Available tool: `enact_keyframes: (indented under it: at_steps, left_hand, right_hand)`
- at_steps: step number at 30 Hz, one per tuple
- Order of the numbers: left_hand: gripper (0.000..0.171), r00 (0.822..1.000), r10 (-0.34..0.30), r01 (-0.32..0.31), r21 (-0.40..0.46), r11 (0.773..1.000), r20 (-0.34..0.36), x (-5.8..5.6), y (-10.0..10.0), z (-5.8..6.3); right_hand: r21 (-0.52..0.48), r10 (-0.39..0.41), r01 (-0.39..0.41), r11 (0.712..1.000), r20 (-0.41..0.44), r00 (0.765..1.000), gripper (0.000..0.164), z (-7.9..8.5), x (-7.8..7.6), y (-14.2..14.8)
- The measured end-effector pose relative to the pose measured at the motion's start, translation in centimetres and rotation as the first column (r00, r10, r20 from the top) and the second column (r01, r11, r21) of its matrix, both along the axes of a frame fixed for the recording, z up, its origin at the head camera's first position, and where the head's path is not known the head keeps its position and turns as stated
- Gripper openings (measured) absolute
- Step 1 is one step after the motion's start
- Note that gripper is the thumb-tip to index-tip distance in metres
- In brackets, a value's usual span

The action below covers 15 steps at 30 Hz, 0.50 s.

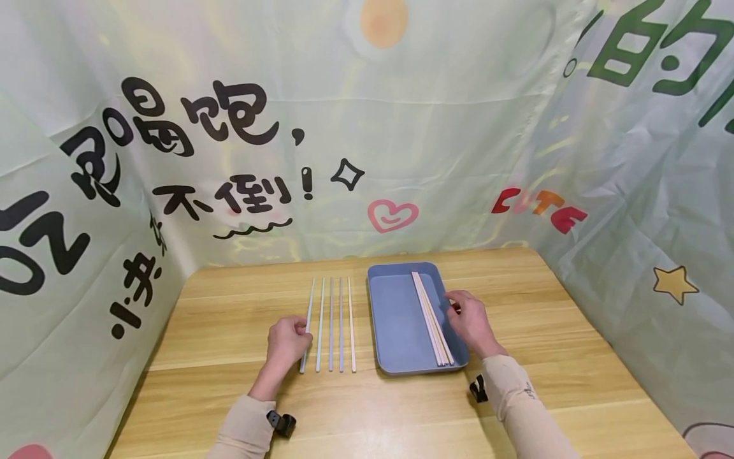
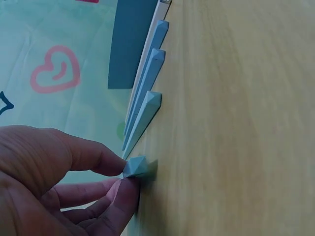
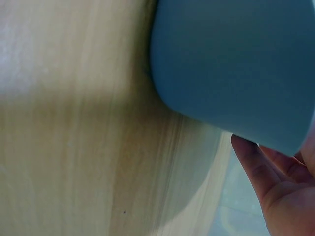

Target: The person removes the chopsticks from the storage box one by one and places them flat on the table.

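In the head view, my left hand [image 1: 289, 341] is at the leftmost chopstick [image 1: 310, 303], pale blue-green, of a row lying on the table. Thumb and finger pinch that chopstick near its thick faceted end [image 2: 136, 167], as the left wrist view shows. Right of it lie a pale teal chopstick [image 1: 320, 331], bluish-purple ones [image 1: 341, 331] and a pinkish one [image 1: 352, 331], roughly parallel. My right hand [image 1: 471, 322] holds the right rim of a blue-grey tray [image 1: 395, 370]; its fingers [image 3: 253, 162] show at the tray wall in the right wrist view. Several pinkish and cream chopsticks [image 1: 432, 319] lie bundled inside.
The wooden table [image 1: 516, 293] carries the tray and the row of chopsticks. Printed cloth [image 1: 447, 146] hangs behind and along both sides of it.
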<state>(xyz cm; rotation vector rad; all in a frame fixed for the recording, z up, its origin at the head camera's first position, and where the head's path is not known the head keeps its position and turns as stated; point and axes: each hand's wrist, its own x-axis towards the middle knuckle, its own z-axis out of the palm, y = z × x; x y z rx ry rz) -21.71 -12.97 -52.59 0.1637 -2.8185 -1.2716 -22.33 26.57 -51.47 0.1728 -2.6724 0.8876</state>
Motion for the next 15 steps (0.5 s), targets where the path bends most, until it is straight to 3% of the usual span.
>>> enact_keyframes:
  at_steps: [15]
  left_hand:
    - [0.033, 1.000, -0.005, 0.005, -0.019, 1.000, -0.003, -0.06, 0.13, -0.13]
  right_hand:
    - [-0.010, 0.001, -0.001, 1.000, -0.005, 1.000, 0.033, 0.00, 0.04, 0.11]
